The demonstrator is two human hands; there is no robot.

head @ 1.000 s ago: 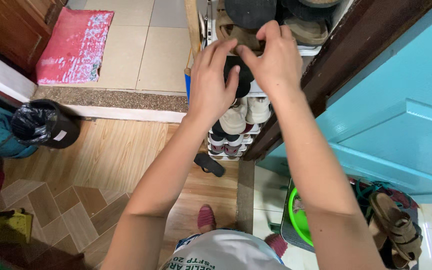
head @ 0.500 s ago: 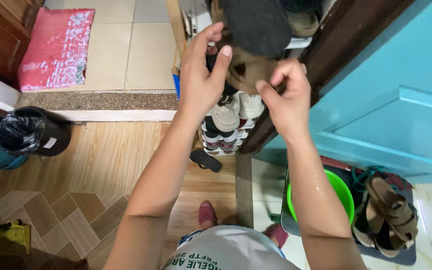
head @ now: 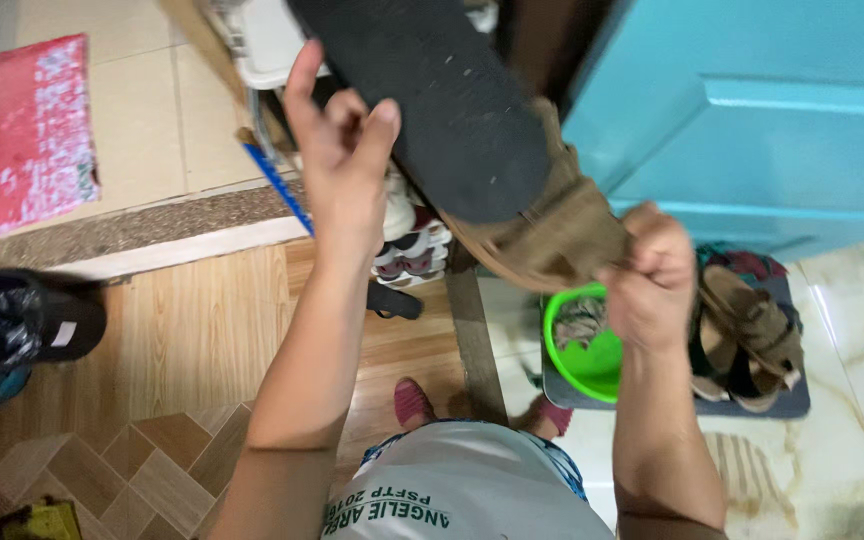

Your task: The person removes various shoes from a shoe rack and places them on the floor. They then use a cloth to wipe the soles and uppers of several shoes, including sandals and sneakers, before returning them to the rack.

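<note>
**A big sandal held up in front of the shoe rack**

At the far left a red mat (head: 27, 130) lies on the tile floor. Below it a black bin (head: 22, 325) with a bag stands on the wood floor. The left hand (head: 340, 170) is up, fingers spread apart and holding nothing, just beside the black sole of the brown sandal (head: 482, 150). Behind it is the shoe rack (head: 407, 245) with white shoes. The right hand (head: 652, 280) is clamped on the sandal's brown strap. Under that hand sits a green bowl (head: 577, 345) on a grey mat. More brown sandals (head: 752, 335) lie by the blue door (head: 752, 110).
</note>
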